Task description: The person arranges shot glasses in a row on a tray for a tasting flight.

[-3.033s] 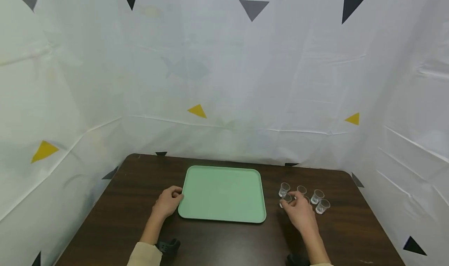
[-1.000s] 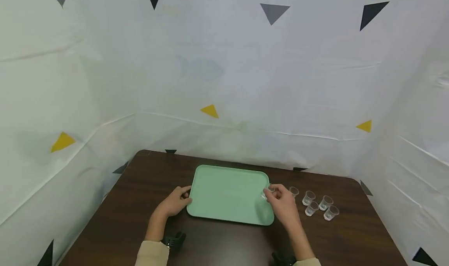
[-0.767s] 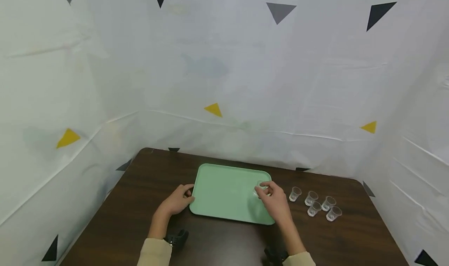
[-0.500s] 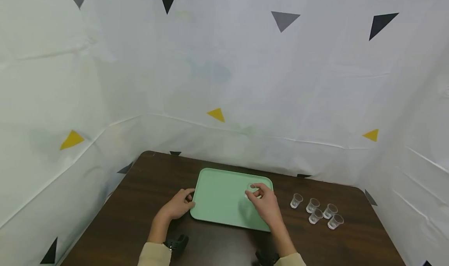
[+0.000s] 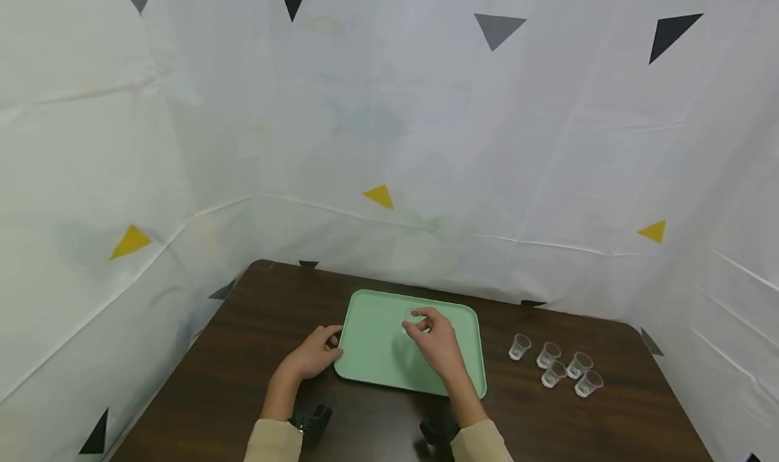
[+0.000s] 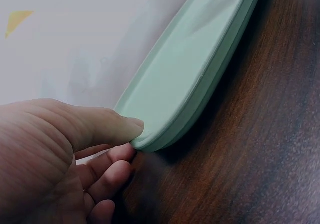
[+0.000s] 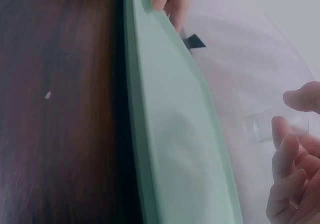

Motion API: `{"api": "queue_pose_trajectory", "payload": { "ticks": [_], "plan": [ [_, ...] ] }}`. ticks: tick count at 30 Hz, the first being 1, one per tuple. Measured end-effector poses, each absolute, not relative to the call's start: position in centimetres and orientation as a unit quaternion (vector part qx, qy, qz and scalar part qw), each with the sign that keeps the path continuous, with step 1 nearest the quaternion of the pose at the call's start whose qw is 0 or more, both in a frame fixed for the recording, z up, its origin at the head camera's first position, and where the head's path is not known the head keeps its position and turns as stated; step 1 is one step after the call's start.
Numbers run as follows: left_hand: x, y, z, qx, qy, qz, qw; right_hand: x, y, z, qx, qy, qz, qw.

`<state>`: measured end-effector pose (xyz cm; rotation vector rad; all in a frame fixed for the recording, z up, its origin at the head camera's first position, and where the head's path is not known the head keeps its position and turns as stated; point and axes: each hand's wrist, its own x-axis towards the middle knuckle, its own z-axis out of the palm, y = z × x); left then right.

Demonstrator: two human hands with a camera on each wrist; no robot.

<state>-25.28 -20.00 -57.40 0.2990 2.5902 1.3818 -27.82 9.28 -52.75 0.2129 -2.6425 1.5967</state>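
Observation:
A pale green tray lies on the dark wooden table. My left hand grips its left side; in the left wrist view the thumb rests on the rim at a corner, with the fingers curled below the edge. Over the middle of the tray, my right hand pinches a small clear plastic cup between thumb and fingers. The right wrist view shows this cup above the tray's surface, partly hidden by the fingers. Its shadow falls on the tray.
Right of the tray, several matching clear cups stand on the table: a single cup nearest the tray, and a tight group with another cup at its front. A white curtain with coloured triangles hangs around the table's back and sides.
My right hand has picked a cup from the group at the right and carried it left, over the tray's middle. My left hand keeps its hold on the tray. The head view has shifted slightly.

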Motion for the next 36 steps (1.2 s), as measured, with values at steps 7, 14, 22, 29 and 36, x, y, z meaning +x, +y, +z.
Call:
{"api": "queue_pose_trajectory", "payload": {
  "ticks": [7, 14, 22, 29, 36],
  "plan": [
    [-25.2, -19.6, -57.0, 0.079, 0.874, 0.468, 0.101, -28.3, 7.4, -53.3, 0.094, -0.862, 0.498, -0.014],
    [-25.2, -19.3, -57.0, 0.050, 0.873, 0.474, 0.107, -28.5, 5.4, -53.6, 0.108, -0.872, 0.477, -0.031],
    [-25.0, -19.3, -57.0, 0.051, 0.871, 0.475, 0.112, -29.1, 3.1, -53.9, 0.121, -0.878, 0.460, -0.049],
    [-25.4, -19.5, -57.2, 0.057, 0.872, 0.474, 0.113, -29.4, 1.5, -54.1, 0.127, -0.883, 0.448, -0.059],
    [-25.4, -19.8, -56.7, 0.052, 0.868, 0.477, 0.124, -29.3, 1.0, -54.0, 0.124, -0.883, 0.447, -0.069]
  ]
}}
